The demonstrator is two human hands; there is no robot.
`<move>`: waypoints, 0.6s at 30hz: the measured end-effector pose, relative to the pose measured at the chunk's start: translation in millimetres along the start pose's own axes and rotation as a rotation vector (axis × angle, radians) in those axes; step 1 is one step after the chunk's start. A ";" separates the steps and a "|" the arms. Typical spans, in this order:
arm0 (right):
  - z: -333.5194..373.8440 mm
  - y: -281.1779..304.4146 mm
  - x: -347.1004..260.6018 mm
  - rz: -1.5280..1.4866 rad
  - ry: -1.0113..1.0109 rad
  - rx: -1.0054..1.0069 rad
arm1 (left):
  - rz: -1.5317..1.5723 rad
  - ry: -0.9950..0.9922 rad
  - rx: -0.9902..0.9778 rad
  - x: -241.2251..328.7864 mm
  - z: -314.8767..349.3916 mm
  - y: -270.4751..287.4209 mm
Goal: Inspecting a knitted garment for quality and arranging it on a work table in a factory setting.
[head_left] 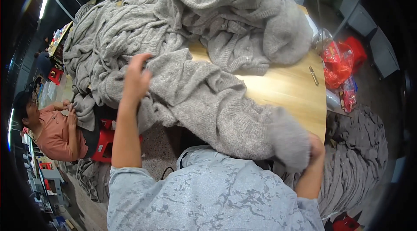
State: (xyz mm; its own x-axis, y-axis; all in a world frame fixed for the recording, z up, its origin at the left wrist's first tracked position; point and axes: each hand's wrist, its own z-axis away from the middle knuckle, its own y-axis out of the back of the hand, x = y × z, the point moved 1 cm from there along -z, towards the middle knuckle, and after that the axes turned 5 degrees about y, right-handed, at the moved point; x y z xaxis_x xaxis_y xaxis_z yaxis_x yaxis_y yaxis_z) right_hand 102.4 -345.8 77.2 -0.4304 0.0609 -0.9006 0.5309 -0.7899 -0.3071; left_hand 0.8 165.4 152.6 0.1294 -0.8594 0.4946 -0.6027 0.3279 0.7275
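A grey knitted garment lies stretched across the near part of the table, from the left pile toward my right arm. Above its left part is my left hand, fingers and thumb apart and slightly blurred, with nothing visible in them. My right hand is at the garment's right end, beyond the table's near edge. That fuzzy end is smeared by motion and covers my right fingers, so their grip is hidden. Behind the garment, a large heap of similar grey knitwear covers much of the table.
Small thread snips lie on the wooden tabletop. Red plastic bags stand beyond its right edge. More grey knits are heaped at lower right. A seated person handles grey fabric at left; others stand across the table.
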 end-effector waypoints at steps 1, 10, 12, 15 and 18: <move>-17.2 -10.8 -12.2 0.419 -0.007 -0.294 | 0.084 -0.064 -0.145 29.7 -2.6 -15.9; -129.2 -57.7 3.8 1.139 0.459 0.066 | 0.056 -0.580 -0.612 112.7 37.0 -218.8; -141.0 -74.5 16.8 1.501 0.244 -0.161 | -0.116 -0.547 -0.810 107.1 32.7 -230.4; -137.9 -78.5 34.9 1.556 0.151 -0.083 | -0.316 -0.459 -1.018 100.8 28.1 -204.5; -135.8 -64.9 22.1 1.495 0.265 0.109 | -0.347 -0.333 -1.145 72.9 36.9 -157.2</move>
State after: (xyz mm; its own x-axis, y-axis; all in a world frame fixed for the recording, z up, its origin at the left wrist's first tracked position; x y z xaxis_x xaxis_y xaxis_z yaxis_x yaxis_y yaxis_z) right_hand 157.6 -210.3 35.4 0.5822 -0.7154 -0.3864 0.2874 -0.2635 0.9209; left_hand 75.9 36.7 56.7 -0.1627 -0.9719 0.1699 0.4787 0.0728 0.8750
